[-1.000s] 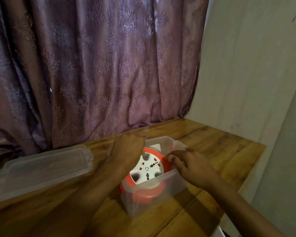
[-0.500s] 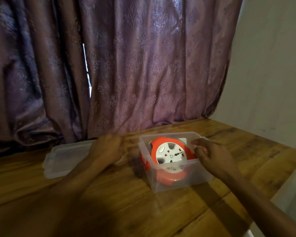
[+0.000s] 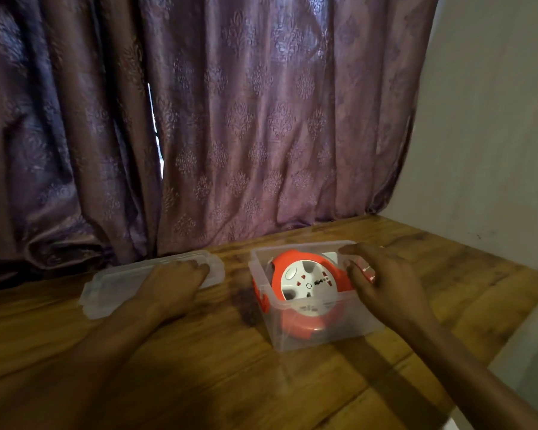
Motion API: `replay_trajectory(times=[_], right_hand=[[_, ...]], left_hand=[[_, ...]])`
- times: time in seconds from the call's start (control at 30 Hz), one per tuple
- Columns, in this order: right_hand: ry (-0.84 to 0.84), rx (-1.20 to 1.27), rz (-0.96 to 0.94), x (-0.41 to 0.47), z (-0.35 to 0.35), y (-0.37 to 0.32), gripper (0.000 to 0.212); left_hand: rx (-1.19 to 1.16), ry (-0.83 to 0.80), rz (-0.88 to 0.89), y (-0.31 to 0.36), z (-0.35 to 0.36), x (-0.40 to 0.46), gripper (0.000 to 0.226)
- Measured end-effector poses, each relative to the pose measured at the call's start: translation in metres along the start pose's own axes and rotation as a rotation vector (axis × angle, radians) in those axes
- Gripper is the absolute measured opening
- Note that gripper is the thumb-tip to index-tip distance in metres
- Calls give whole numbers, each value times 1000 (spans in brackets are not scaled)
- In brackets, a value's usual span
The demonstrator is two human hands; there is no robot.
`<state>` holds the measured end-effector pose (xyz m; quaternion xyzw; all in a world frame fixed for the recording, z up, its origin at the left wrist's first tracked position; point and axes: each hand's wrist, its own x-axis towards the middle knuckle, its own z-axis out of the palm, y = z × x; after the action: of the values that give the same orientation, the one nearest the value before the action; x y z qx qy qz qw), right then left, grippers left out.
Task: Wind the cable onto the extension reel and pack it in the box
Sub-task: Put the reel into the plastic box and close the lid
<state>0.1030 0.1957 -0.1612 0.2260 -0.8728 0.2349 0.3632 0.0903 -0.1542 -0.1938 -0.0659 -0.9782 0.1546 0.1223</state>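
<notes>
Right hand (image 3: pixel 385 287): fingers (image 3: pixel 353 274) loosely curled over the right rim of the box (image 3: pixel 323 333), tips touching the rim and perhaps the reel's edge; whether they grip anything cannot be told. Left hand (image 3: pixel 171 283): fingers (image 3: pixel 199 265) nearly straight, resting flat on the lid (image 3: pixel 112 287), not curled round it.

The reel (image 3: pixel 308 283) sits tilted inside the box, white socket face toward the viewer, orange rim around it. The cable is not visible as a loose length; presumably it is wound. The box stands on the worktop (image 3: pixel 230 377); the lid lies flat at the box's 9 o'clock, just apart from it. A curtain (image 3: pixel 230 119) hangs behind, at 12 o'clock.

Judgement: the reel looks like rigid plastic with some weight, best held by its orange rim. The clear box and lid seem light, thin and a little slippery. The lid would flex, so take it by its long edges, and steady the box while pressing it on.
</notes>
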Motion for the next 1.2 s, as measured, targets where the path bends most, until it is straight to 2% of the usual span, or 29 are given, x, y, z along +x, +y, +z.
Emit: replay_trajectory(times=[0.1, 0.23, 0.3, 0.5, 0.53, 0.6, 0.7, 0.83, 0.97, 1.03, 1.13, 1.2], right_hand=[[25, 33, 25, -3, -2, -2, 23], [40, 94, 47, -1, -4, -6, 29], [34, 135, 57, 3, -7, -6, 32], [-22, 364, 100, 23, -19, -16, 64], [-44, 424, 101, 26, -23, -18, 64], [-69, 576, 91, 32, -31, -22, 52], [3, 779, 140, 33, -41, -22, 32], [115, 788, 288, 29, -46, -13, 33], [89, 756, 577, 28, -43, 12, 31], [72, 734, 697, 29, -39, 27, 30], [26, 683, 807, 34, -29, 48, 33], [-13, 611, 857, 38, -21, 60, 37]], left_hand=[[-79, 187, -14, 2, -36, 1, 35], [-178, 292, 35, 5, -106, 0, 42], [-199, 381, 66, 8, -139, -1, 34], [-303, 591, 367, 32, -223, -13, 19], [-313, 620, 410, 36, -232, -13, 19], [-323, 673, 472, 47, -244, -10, 19], [-342, 762, 489, 63, -249, 4, 20], [-456, 751, 382, 73, -234, 28, 25], [-556, 649, 190, 65, -187, 46, 28], [-657, 545, 64, 64, -152, 51, 28], [-1085, 343, -164, 67, -101, 52, 17], [-1286, 282, -301, 71, -76, 50, 9]])
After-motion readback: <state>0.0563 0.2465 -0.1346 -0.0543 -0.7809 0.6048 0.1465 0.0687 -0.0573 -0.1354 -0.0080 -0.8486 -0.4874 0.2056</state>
